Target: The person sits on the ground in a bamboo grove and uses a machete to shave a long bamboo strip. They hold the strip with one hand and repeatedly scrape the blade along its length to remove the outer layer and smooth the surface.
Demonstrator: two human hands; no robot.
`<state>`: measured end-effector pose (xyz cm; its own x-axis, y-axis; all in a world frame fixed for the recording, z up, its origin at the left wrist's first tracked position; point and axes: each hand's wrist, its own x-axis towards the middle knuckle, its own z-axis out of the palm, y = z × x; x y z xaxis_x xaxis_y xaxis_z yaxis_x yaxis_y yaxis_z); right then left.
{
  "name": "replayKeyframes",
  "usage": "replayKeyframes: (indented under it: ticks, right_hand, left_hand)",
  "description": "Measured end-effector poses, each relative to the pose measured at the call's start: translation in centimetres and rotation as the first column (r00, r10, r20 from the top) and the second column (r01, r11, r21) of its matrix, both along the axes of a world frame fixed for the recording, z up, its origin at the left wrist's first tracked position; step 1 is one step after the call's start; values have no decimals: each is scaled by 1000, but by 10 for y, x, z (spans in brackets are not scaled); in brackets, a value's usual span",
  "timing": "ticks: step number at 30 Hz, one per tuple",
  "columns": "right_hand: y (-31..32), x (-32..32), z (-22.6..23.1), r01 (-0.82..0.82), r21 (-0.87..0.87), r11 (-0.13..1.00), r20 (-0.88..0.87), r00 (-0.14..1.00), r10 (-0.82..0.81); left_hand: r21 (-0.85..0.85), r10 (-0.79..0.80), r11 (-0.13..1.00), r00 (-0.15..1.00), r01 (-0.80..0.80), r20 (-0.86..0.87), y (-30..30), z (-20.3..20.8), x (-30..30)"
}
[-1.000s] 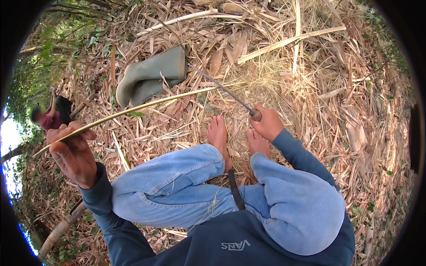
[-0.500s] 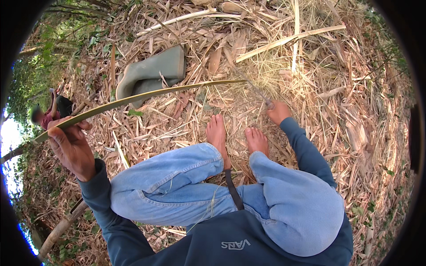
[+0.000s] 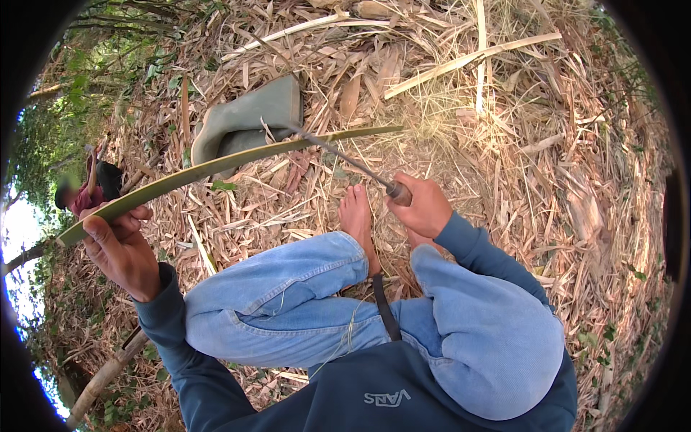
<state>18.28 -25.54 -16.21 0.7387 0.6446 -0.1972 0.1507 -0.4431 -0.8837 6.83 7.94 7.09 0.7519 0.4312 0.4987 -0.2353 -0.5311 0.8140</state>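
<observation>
At the left, my left hand (image 3: 124, 248) pinches one end of a long, curved green-yellow strip, which looks like split bamboo (image 3: 216, 167). The strip arcs up and to the right, its far end over the pale shavings. My right hand (image 3: 423, 204) is closed around the handle of a knife (image 3: 345, 160). Its long, narrow blade points up and left and crosses the strip near the strip's far end; whether they touch I cannot tell. My bare feet (image 3: 355, 216) rest on the ground below the knife, the right one partly hidden behind my right hand.
Green rubber boots (image 3: 252, 115) lie behind the strip. Pale split strips (image 3: 471, 65) and thin shavings (image 3: 439, 129) lie at the far side. Dry leaves cover the ground. Another person (image 3: 90, 191) sits at the far left. A wooden pole (image 3: 101, 381) lies at the lower left.
My right hand has come nearer and to the left, swinging the knife blade from the strip's tip to across the strip. My left hand still holds the strip, slightly lower.
</observation>
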Motion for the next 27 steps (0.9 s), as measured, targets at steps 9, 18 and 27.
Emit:
replayKeyframes:
  ticks: [9, 18, 27]
  right_hand:
    - [-12, -2, -19, 85, -111, 990, -44, 995, -90]
    - [-48, 24, -78, 117, -297, 947, -16, 992, -128]
    - [-63, 18, -76, 182, -306, 934, -112, 968, -226]
  left_hand:
    - [-25, -85, 996, 996, 84, -17, 8, 2, -9]
    - [-17, -28, 999, 999, 28, 15, -1, 2, -6]
    - [-17, -57, 998, 998, 57, 26, 0, -1, 4]
